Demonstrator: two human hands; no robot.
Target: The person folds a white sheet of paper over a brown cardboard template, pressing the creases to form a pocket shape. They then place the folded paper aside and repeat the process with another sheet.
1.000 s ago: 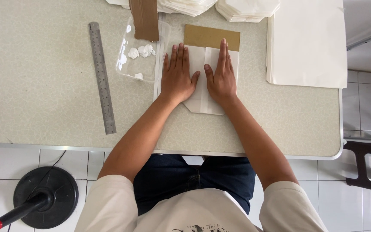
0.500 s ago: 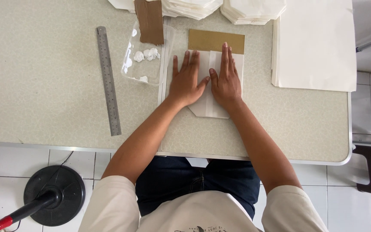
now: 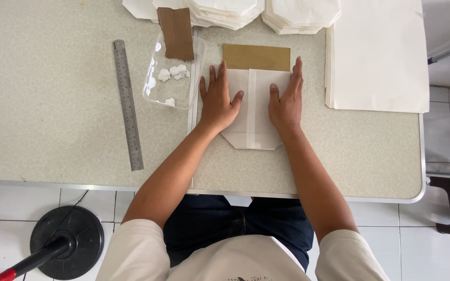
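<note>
Head view: left hand [image 3: 219,103] and right hand [image 3: 286,100] pressed flat, fingers spread, gripping nothing, on folded white paper [image 3: 254,112] over brown cardboard template [image 3: 256,56], mid-bench [image 3: 53,130]. Best pressed evenly outward along creases, keeping paper square to template.

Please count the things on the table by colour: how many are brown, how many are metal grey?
Brown: 2, the cardboard strip and the cardboard template under the folded white paper
Metal grey: 1, the ruler
Total: 3
</note>
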